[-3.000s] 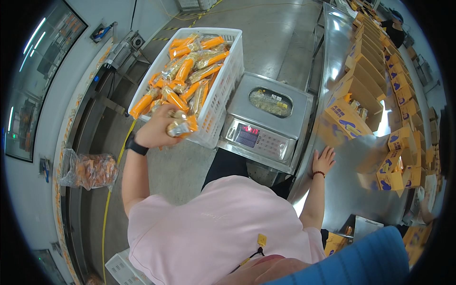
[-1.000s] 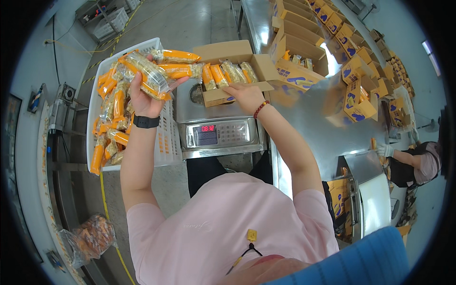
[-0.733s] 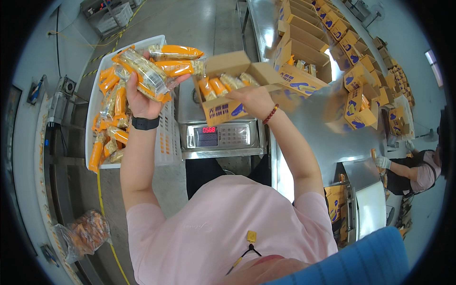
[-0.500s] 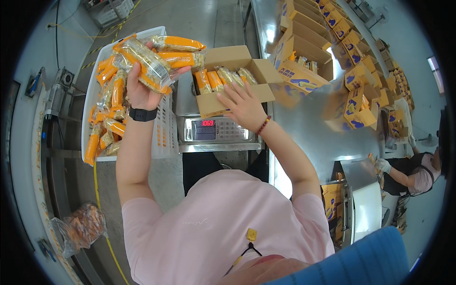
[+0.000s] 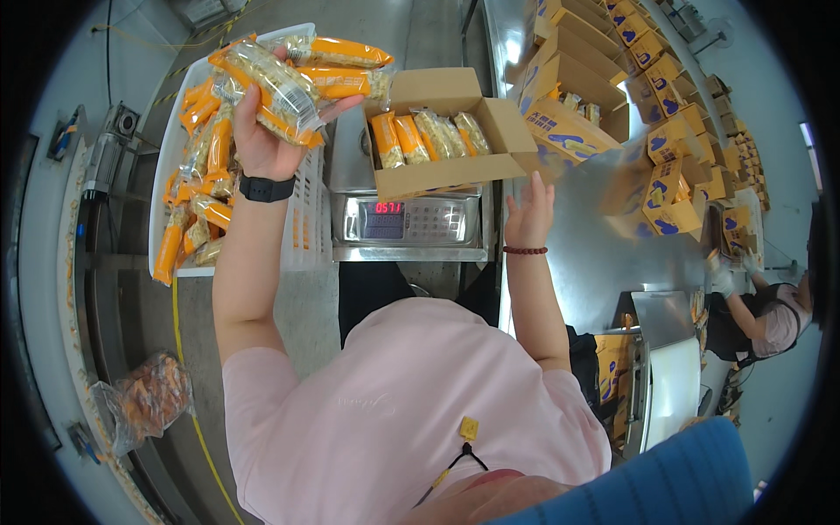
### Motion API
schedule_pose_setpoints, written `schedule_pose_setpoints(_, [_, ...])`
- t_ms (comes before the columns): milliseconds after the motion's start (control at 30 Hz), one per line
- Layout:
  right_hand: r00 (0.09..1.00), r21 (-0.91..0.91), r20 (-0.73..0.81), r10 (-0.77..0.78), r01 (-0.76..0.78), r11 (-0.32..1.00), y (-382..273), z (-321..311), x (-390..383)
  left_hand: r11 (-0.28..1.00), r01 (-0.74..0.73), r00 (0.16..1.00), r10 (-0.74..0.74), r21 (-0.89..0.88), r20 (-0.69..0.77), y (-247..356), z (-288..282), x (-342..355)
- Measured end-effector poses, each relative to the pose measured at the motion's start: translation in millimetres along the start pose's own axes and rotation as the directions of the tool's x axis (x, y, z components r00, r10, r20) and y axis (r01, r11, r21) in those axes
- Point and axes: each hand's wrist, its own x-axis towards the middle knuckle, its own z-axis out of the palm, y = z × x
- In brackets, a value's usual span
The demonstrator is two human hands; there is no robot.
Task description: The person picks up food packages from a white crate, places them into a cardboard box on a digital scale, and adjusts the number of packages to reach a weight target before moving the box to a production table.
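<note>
My left hand (image 5: 265, 140), with a dark watch on its wrist, is wrapped round a clear-and-orange food packet (image 5: 282, 92) above the white crate. More packets (image 5: 341, 81) lie against its fingers; whether it grips them too is hard to tell. Beside it, an open cardboard box (image 5: 451, 179) rests on a weighing scale (image 5: 411, 219) with a lit red display. Several similar packets (image 5: 430, 136) stand in a row inside the box. My right hand (image 5: 530, 214) is raised just off the box's right front corner, fingers stretched out and nothing in them.
The white crate (image 5: 302, 223) of loose packets is at my left. Cardboard boxes (image 5: 573, 131) line the steel table (image 5: 573, 227) on my right. A gloved co-worker (image 5: 770, 319) stands at far right. A clear bag (image 5: 153, 398) of brownish items lies low at left.
My right hand has left the packets in the box and moved right, past its corner. The scale's display has changed. My left hand still holds its packet in nearly the same place.
</note>
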Motion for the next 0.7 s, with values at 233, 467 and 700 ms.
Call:
schedule_pose_setpoints(233, [0.753, 0.086, 0.387, 0.532, -0.604, 0.792, 8.2, 48.7, -15.6, 1.0, 0.018, 1.0, -0.018, -0.022, 0.02, 0.5, -4.6, -0.2])
schedule_pose_setpoints(467, [0.845, 0.184, 0.392, 0.364, -0.46, 0.869, 13.7, 21.4, 16.4, 0.998, 0.06, 0.998, -0.06, -0.035, -0.003, -1.1, -3.7, -0.5])
schedule_pose_setpoints(700, [0.986, 0.27, 0.169, 0.014, -0.06, 0.961, -30.8, -77.0, 9.2, 0.996, 0.064, 0.998, -0.064, -0.061, 0.003, -6.6, 5.4, -6.1])
